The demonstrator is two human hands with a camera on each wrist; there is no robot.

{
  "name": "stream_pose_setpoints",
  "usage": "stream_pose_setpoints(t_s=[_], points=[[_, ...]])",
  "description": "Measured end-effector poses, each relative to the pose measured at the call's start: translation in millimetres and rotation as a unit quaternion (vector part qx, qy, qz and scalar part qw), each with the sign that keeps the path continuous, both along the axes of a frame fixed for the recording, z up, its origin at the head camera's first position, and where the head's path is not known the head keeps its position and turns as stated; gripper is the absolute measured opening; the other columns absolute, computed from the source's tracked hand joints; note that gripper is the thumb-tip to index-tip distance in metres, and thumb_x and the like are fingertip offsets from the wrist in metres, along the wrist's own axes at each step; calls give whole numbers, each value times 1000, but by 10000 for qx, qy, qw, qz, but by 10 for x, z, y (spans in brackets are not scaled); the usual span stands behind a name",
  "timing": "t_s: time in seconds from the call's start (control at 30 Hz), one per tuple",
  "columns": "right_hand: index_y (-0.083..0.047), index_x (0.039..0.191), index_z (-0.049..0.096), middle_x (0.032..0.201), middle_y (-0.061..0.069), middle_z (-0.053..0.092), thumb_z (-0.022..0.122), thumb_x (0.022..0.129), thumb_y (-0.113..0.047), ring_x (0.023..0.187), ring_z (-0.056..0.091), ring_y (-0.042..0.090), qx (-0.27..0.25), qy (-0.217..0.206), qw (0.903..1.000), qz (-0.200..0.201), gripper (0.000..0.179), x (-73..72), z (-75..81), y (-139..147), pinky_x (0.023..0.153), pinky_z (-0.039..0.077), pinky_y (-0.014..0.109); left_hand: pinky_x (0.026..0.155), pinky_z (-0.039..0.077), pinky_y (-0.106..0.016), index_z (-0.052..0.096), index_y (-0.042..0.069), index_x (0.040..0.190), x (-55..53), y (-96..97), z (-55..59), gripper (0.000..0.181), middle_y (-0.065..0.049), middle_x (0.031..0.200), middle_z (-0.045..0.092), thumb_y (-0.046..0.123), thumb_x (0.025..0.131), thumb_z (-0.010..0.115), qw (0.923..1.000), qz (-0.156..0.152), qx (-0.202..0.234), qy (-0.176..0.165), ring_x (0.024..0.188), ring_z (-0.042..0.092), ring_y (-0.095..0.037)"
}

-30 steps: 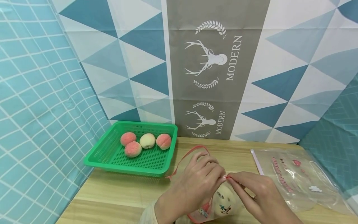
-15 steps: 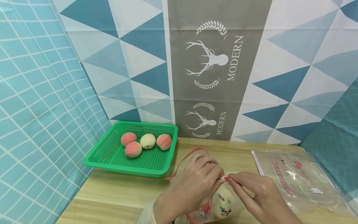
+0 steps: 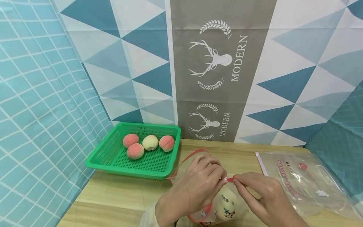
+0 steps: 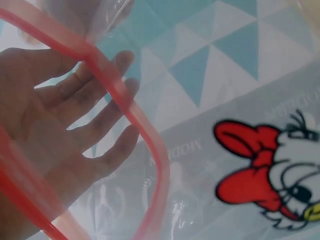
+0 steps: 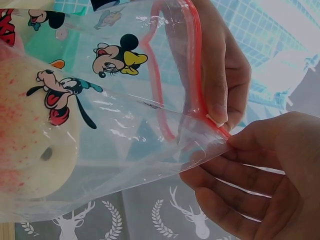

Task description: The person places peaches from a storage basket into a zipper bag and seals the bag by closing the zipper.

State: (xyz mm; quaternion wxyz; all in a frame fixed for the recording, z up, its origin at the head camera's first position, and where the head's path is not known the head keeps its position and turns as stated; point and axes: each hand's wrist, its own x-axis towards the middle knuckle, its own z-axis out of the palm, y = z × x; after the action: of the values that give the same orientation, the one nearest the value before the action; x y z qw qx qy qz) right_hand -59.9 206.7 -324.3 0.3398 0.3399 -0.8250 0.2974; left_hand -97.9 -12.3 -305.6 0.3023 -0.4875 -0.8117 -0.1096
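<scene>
A clear zip bag (image 5: 130, 115) with cartoon prints and a red zip strip (image 5: 197, 75) is held up over the table, its mouth gaping on the left side in the head view. Inside it lies a pale peach (image 5: 30, 145) with reddish speckles. My left hand (image 3: 195, 183) pinches the strip at a small white slider (image 5: 216, 120) near the bag's corner. Close beside it, my right hand (image 3: 263, 192) grips the corner end of the strip between thumb and forefinger. Through the film in the left wrist view, the left hand's other fingers (image 4: 112, 155) spread loosely.
A green basket (image 3: 161, 172) at the back left holds several peaches, such as a pink one (image 3: 135, 151). Another clear zip bag (image 3: 306, 179) with a white strip lies flat on the right of the wooden table (image 3: 105, 195). Patterned cloth (image 3: 136, 63) hangs behind.
The left hand has shifted slightly left with the slider, away from the right hand. More red strip shows between the two hands. The basket and the flat bag stay put.
</scene>
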Motion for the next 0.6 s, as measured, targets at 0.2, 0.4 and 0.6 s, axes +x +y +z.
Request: stream_pose_setpoints(t_s=[0.2, 0.4, 0.6], points=[[-23, 94, 76, 87, -11, 72, 70, 93, -17, 78, 69, 6, -15, 6, 9999, -115, 8, 11, 8, 5, 73, 53, 15, 110, 37, -32, 66, 17, 92, -20, -15, -5, 9, 7, 92, 66, 22, 98, 61, 9998, -133, 74, 144, 107, 59, -13], [-22, 93, 76, 86, -9, 73, 75, 86, -10, 76, 68, 6, -63, -1, 9999, -112, 14, 6, 2, 23, 71, 53, 13, 112, 35, -31, 65, 15, 92, -20, -33, 6, 10, 6, 92, 66, 20, 98, 59, 9997, -219, 78, -9, 109, 59, -15], [-19, 93, 77, 87, -10, 73, 70, 94, -20, 76, 68, 7, 39, 106, 9994, -315, 7, 5, 0, 52, 75, 51, 13, 114, 32, -29, 66, 14, 94, -16, -58, 4, 10, 5, 93, 66, 19, 99, 59, 9996, -187, 6, -216, 109, 60, -15]])
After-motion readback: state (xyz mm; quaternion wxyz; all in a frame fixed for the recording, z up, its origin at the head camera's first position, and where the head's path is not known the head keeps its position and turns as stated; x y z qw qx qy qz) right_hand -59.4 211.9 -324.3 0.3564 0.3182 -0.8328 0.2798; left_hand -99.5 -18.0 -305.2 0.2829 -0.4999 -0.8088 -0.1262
